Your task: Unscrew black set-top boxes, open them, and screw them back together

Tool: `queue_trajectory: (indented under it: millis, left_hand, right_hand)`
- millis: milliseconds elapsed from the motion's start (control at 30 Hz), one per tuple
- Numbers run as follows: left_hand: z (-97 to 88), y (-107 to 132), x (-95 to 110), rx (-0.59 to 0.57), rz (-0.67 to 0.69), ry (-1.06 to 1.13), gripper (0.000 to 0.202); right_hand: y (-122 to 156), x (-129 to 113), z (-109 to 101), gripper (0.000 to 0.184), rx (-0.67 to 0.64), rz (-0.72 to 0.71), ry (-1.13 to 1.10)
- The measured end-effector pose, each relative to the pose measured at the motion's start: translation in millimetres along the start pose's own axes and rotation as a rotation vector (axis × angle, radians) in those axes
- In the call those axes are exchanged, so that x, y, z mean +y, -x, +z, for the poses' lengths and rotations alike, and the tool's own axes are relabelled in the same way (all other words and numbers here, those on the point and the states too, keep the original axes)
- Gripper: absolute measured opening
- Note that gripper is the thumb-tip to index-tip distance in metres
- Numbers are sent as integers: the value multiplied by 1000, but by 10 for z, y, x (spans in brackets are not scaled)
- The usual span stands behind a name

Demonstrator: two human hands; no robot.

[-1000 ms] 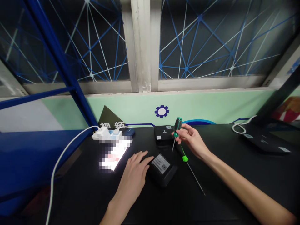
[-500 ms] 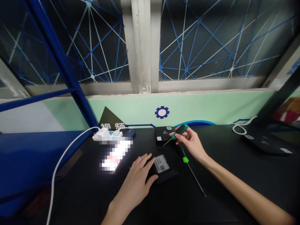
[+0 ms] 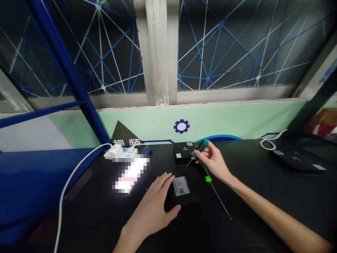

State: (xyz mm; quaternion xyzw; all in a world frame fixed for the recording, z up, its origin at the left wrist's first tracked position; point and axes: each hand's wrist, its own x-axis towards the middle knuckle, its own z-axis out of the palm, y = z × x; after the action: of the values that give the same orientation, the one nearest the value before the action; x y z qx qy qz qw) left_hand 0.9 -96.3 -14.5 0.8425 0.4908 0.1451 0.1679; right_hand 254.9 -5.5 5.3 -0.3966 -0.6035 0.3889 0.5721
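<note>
My left hand (image 3: 155, 205) lies over the left side of a small black box (image 3: 184, 191) with a white label on top, fingers and thumb around its edge. My right hand (image 3: 214, 161) is raised above the table, pinching a green-handled screwdriver (image 3: 198, 150) with its thin tip pointing down-left. A second black box (image 3: 183, 151) sits just behind, near the screwdriver tip. A long thin tool with a green handle (image 3: 214, 189) lies on the black table (image 3: 237, 218) under my right wrist.
A lit phone (image 3: 129, 174) lies left of my left hand, with a white charger and cable (image 3: 79, 165) behind it. A flat black device (image 3: 297, 156) and a white cord are at the far right. A blue frame post stands at the left.
My left hand slid right and closed around the labelled box, which turned squarer to me. My right hand tilted the screwdriver from upright to slanting down-left.
</note>
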Motion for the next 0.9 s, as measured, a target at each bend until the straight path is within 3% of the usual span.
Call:
queue_trajectory:
  millis: [233, 533, 900]
  left_hand:
    - [-15, 8, 14, 1, 30, 10, 78]
    - [-27, -34, 28, -71, -118, -27, 100]
    - [-84, -40, 56, -83, -114, 11, 97]
  right_hand:
    - [1, 19, 29, 35, -27, 27, 23]
    - [1, 36, 30, 34, -43, 33, 7]
    - [-14, -6, -29, 34, -218, 12, 20]
